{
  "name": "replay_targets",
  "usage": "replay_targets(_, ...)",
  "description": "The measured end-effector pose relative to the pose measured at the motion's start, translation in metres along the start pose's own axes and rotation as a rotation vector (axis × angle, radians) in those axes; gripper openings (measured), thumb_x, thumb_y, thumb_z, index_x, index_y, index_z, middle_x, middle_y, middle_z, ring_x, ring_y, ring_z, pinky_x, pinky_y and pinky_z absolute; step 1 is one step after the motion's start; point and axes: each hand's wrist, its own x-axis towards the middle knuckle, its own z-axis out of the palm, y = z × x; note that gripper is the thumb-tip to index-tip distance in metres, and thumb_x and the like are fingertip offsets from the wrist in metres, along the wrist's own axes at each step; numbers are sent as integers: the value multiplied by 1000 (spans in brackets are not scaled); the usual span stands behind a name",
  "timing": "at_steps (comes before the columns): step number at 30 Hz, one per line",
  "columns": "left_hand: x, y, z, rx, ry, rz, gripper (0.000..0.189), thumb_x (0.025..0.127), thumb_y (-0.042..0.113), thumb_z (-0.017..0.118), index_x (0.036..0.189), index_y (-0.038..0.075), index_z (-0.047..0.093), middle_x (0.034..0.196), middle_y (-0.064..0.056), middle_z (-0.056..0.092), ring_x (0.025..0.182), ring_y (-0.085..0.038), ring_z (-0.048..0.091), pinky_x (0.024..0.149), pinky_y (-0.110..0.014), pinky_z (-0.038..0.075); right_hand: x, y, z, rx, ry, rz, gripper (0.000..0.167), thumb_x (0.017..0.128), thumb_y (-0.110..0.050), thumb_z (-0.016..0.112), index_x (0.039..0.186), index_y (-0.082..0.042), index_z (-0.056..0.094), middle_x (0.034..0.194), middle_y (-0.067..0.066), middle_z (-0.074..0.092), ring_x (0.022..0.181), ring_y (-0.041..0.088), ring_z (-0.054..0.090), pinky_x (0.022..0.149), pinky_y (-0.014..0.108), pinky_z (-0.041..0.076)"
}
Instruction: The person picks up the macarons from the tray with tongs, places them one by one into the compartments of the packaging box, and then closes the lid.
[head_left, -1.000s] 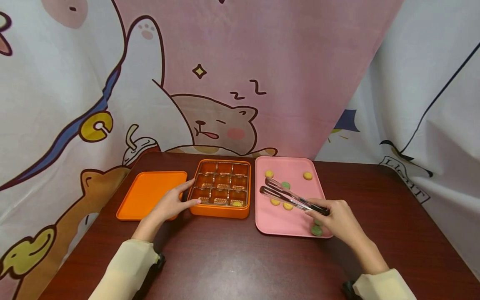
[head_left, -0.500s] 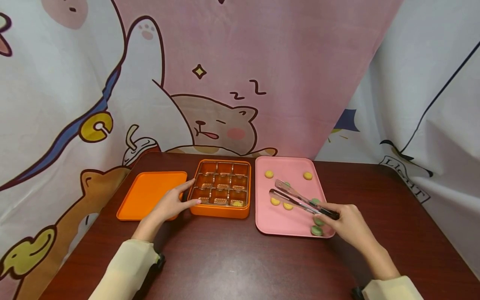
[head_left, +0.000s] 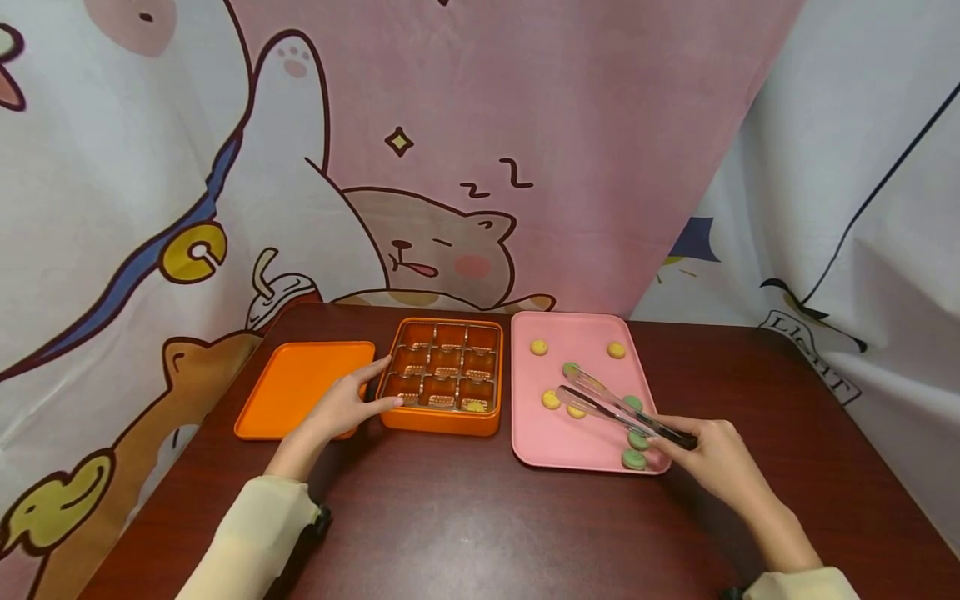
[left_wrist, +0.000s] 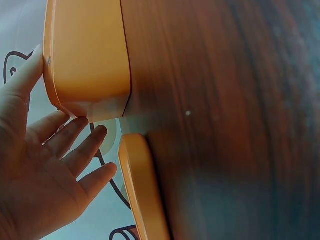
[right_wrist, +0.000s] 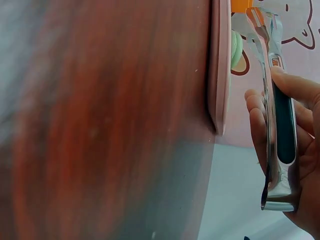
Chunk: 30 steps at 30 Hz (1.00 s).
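I have the right hand (head_left: 720, 458) gripping the tongs (right_wrist: 284, 125), the left hand (head_left: 341, 411) loose against the box (head_left: 441, 422); macarons (head_left: 634, 459) by the right seem light, brittle, best pinched side-on.

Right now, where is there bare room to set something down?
The widest bare table lies nearest the person, before the orange box and pink tray, between the sleeves. Another patch is right of the tray, between the right hand and the curtain. It's crowded around the box: left hand and orange lid on one side, tray close on the other.
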Motion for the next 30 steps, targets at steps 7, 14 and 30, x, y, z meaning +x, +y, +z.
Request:
replay_targets(7, 0, -1, 0, 7, 1, 7, 85, 89, 48, 71, 158, 16, 31, 162, -16, 32, 147, -44, 32, 114, -65, 31, -5, 4, -3, -32, -54, 34, 30, 78, -23, 85, 105, -9, 80, 89, 11, 78, 63, 4, 44, 59, 22, 34)
replay_targets(14, 0, 0, -1, 9, 0, 8, 86, 90, 50, 70, 158, 15, 31, 162, -17, 32, 147, -44, 32, 114, -65, 31, -6, 7, -4, -55, -78, 43, 31, 78, -24, 85, 104, -8, 80, 92, 12, 78, 70, 6, 58, 60, 24, 43)
replay_targets(30, 0, -2, 0, -12, 1, 9, 85, 90, 47, 71, 158, 16, 31, 162, -16, 32, 147, -43, 31, 114, -65, 31, -7, 6, -6, -88, -161, 82, 32, 78, -24, 84, 104, -6, 80, 94, 14, 78, 81, 23, 71, 66, 41, 53)
